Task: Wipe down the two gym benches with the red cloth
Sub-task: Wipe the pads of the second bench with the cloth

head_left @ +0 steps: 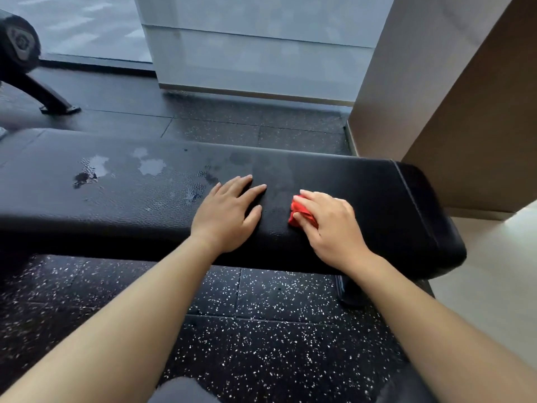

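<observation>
A black padded gym bench (116,199) runs across the view from left to right. Wet patches and droplets (96,170) lie on its left half. My right hand (331,225) grips a bunched red cloth (302,213) and presses it onto the pad near the bench's right end. My left hand (226,213) rests flat on the pad just left of the cloth, fingers spread and straight. Most of the cloth is hidden under my right hand. No second bench is plainly in view.
Black speckled rubber floor tiles (261,330) lie below and behind the bench. A black machine leg and roller pad (20,45) stand at the far left. A white pillar (261,48) and a beige wall (436,97) rise behind and right. The bench's foot (351,292) stands near my right arm.
</observation>
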